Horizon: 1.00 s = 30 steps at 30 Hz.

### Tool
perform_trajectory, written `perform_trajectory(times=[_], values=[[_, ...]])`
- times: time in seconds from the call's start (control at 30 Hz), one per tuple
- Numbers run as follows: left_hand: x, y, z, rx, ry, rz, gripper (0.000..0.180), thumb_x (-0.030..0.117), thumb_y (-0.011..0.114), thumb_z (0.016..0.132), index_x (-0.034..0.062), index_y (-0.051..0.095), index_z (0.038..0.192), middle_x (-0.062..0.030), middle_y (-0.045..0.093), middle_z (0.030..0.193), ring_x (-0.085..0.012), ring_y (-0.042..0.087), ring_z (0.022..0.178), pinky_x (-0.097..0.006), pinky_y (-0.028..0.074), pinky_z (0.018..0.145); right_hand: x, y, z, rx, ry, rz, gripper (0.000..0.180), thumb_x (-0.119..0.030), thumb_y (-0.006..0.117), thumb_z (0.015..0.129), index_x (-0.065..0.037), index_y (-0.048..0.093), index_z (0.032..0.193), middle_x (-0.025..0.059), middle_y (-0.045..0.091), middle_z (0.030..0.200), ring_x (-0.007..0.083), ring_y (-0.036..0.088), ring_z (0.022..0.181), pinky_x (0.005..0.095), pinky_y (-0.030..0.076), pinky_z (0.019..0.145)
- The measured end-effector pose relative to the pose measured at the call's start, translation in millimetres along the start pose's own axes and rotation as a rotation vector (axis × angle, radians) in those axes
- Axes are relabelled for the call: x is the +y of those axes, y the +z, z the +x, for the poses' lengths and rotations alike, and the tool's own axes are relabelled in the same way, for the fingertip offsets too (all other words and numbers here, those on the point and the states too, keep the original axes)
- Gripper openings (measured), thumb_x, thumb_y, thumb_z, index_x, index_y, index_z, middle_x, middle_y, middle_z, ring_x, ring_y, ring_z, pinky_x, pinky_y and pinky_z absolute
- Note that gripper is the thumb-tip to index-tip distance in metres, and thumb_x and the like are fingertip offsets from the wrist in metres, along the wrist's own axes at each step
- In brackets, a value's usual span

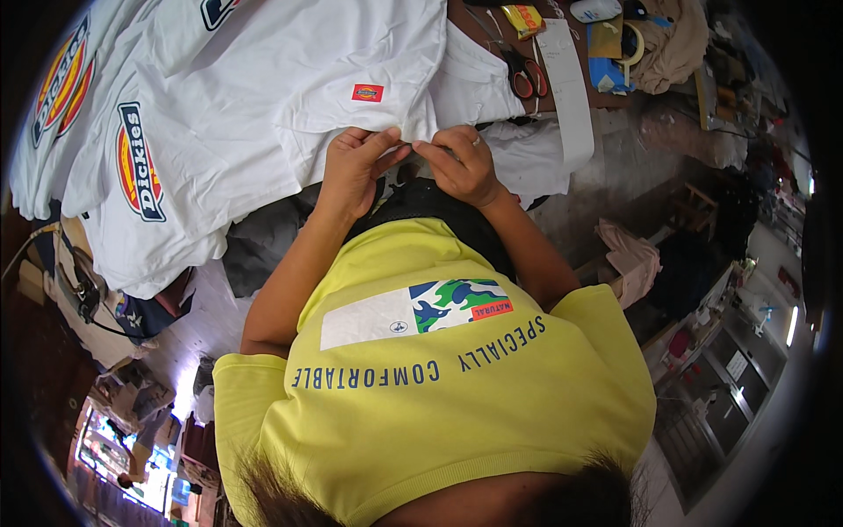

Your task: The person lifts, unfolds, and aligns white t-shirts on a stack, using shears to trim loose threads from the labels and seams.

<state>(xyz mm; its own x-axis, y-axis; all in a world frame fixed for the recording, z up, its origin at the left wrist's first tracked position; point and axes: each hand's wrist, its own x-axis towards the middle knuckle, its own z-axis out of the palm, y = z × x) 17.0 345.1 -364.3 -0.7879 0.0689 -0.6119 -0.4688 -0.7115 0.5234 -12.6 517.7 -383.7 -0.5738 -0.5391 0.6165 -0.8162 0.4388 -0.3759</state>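
Observation:
A white T-shirt (299, 79) with a small red label (368, 93) on it is spread before me. My left hand (358, 169) pinches its near edge between thumb and fingers. Close beside it, my right hand (463, 167) pinches the same edge, with a ring on one finger. The fingertips of both hands nearly meet there. Whether a thread or anything else small is between them is too fine to make out. More white shirts with large red, yellow and navy logos (140, 162) lie to the left.
Scissors (525, 77) with dark and red handles lie at the far right of the shirts, beside a long white paper strip (566, 97). Behind them are a yellow packet (524, 19) and a tape roll (632, 44). Beige cloth (672, 44) is heaped farther right.

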Motion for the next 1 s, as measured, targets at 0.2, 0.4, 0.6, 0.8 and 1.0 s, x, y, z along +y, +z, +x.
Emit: perform_trajectory(times=[0.2,0.4,0.6,0.8,1.0], values=[[-1,4,-4,-0.004,0.033,0.004,0.003,0.004,0.057,0.082,0.0004,0.056,0.081,-0.0089,0.061,0.083,-0.0198,0.061,0.08,-0.034,0.053,0.076,0,-2,-1,0.003,-0.014,0.006,0.019,-0.004,0.065,0.063,-0.007,0.062,0.082,0.002,0.05,0.077,0.0191,0.05,0.07,0.029,0.045,0.061],[-8,1,-5,-0.024,0.074,-0.064,0.014,0.008,0.059,0.082,-0.0036,0.053,0.08,-0.013,0.06,0.082,-0.018,0.061,0.074,-0.03,0.054,0.071,0,-5,-3,-0.003,-0.029,-0.004,0.018,-0.004,0.063,0.065,-0.007,0.063,0.082,0.002,0.05,0.078,0.019,0.05,0.071,0.029,0.045,0.062],[-8,8,-10,-0.021,0.075,-0.016,0.009,0.006,0.057,0.082,-0.0009,0.055,0.077,-0.0104,0.061,0.083,-0.0193,0.061,0.078,-0.036,0.053,0.075,-1,-11,-5,0.005,-0.03,-0.012,0.02,-0.003,0.062,0.064,-0.007,0.063,0.084,0.002,0.05,0.078,0.0189,0.05,0.071,0.0293,0.045,0.064],[-11,13,-14,-0.027,0.117,0.002,0.013,0.005,0.059,0.08,-0.0051,0.055,0.088,-0.012,0.061,0.088,-0.0175,0.061,0.078,-0.031,0.054,0.073,-1,-15,-9,0.008,-0.048,-0.021,0.022,-0.003,0.061,0.064,-0.008,0.063,0.085,0.0014,0.05,0.079,0.0186,0.05,0.072,0.0293,0.045,0.064],[-13,18,-19,-0.057,0.15,0.01,0.017,0.004,0.061,0.08,-0.0065,0.056,0.092,-0.0131,0.062,0.091,-0.0177,0.061,0.081,-0.032,0.053,0.075,-2,-21,-7,0.034,-0.061,-0.021,0.022,-0.004,0.061,0.066,-0.009,0.063,0.087,0.0015,0.05,0.08,0.0183,0.05,0.073,0.029,0.045,0.064]])
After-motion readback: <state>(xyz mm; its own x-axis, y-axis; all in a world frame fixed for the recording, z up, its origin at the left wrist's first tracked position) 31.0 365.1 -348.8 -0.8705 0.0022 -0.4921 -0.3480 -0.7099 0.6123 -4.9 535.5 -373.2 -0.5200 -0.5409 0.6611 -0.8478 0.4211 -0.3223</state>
